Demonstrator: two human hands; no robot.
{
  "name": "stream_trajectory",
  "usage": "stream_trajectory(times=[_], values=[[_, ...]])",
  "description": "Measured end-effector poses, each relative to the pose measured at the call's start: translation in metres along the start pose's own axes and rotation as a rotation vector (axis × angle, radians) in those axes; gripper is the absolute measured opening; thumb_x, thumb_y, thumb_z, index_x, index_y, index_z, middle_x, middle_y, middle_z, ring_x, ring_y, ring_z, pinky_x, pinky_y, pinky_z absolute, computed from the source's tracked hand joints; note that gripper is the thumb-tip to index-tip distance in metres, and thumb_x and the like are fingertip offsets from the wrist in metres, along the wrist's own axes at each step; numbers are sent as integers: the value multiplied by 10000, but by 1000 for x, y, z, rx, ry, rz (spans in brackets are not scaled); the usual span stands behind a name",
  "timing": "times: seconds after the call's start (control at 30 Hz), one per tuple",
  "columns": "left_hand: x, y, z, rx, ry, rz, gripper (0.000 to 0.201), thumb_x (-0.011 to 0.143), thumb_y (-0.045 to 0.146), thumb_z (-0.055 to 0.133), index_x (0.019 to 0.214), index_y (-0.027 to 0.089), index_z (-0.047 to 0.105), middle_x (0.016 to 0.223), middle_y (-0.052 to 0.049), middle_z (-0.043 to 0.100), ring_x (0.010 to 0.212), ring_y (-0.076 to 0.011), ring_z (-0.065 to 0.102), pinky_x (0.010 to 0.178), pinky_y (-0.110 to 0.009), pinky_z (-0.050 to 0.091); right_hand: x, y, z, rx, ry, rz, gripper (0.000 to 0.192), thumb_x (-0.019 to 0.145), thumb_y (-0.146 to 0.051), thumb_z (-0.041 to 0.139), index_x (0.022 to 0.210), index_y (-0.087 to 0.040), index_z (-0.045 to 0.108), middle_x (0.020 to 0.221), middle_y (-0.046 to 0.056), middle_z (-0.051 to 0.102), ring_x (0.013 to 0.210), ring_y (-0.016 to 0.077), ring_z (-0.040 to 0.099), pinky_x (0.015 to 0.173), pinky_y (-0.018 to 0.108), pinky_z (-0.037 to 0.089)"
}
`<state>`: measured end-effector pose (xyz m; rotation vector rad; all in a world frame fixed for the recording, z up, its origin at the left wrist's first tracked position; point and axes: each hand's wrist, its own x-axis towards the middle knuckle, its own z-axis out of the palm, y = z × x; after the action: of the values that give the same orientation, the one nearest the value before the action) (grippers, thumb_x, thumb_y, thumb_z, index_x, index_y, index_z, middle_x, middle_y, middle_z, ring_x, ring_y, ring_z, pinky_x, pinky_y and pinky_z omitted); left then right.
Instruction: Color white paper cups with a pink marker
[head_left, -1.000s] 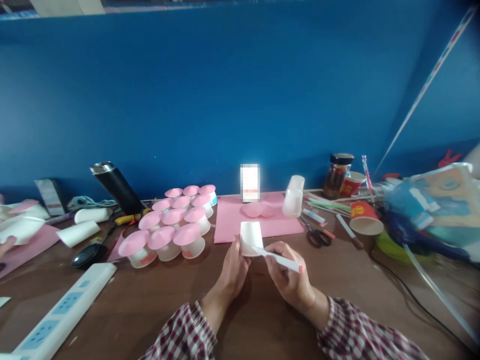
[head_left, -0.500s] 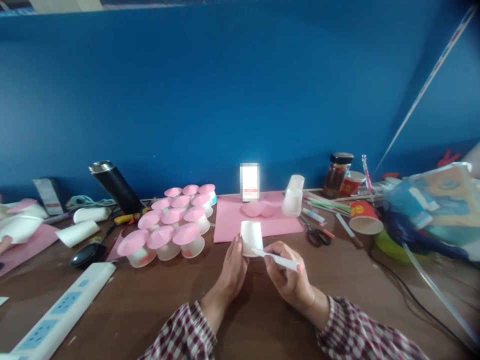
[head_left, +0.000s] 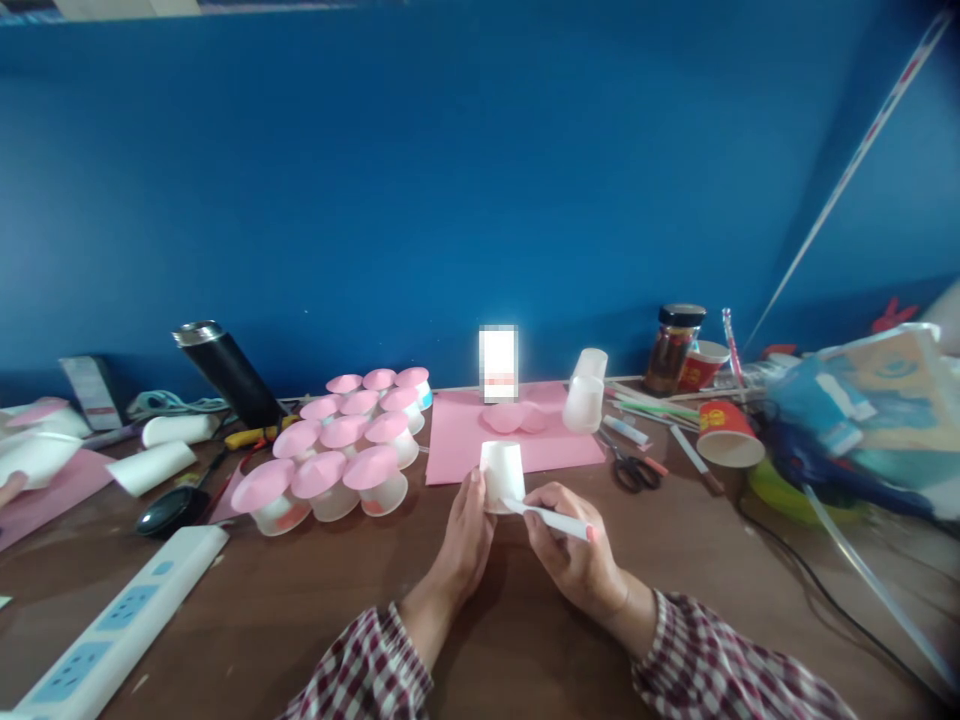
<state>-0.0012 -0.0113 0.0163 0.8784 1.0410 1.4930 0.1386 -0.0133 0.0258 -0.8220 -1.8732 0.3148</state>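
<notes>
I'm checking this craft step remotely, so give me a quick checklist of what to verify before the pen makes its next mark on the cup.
1. Left hand steadies the upside-down white cup: ok.
2. Right hand grips the white pen: ok.
3. Pen tip meets the cup wall: ok.
4. Ink flowing: cannot tell.
5. Finished pink-topped cups stand apart from the hands: ok.
6. Scissors lie apart from the right hand: ok.

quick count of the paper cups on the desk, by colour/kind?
Pink-capped cups, clustered left of centre: 10
Plain white cup, upside down, held by left hand, right hand putting a pen to it: 1
Translucent cups, stacked on the pink sheet: 2
Red cups: 2
Total: 15
</notes>
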Motion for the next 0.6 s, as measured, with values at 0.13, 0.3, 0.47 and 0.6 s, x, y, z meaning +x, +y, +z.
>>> stream_trajectory(times=[0.13,0.3,0.47,0.6], values=[[0,-2,1,-168,-147,-48,277,842,440,504,963,201,576,879,-63,605,829,-191,559,771,-311,445,-1,3,1,-1,-3,-4,44,855,-154,508,872,-177,542,717,20,570,625,134,549,595,248,436],[0,-3,1,-211,-136,-57,261,849,404,520,1004,198,560,886,-45,587,822,-156,541,778,-282,439,-1,3,2,-8,3,22,43,860,-167,502,865,-175,544,714,19,572,611,131,543,585,246,434],[0,-4,1,-216,-124,-78,254,842,407,532,997,208,562,886,-35,592,834,-155,547,788,-282,443,1,3,0,-25,41,26,58,864,-176,496,855,-173,553,708,13,571,601,125,540,580,237,431],[-1,-4,1,-205,-137,-58,265,852,399,518,997,181,565,916,-58,597,849,-162,551,798,-294,449,1,4,-1,-32,45,53,62,866,-182,493,850,-175,552,702,10,565,584,123,530,572,235,430]])
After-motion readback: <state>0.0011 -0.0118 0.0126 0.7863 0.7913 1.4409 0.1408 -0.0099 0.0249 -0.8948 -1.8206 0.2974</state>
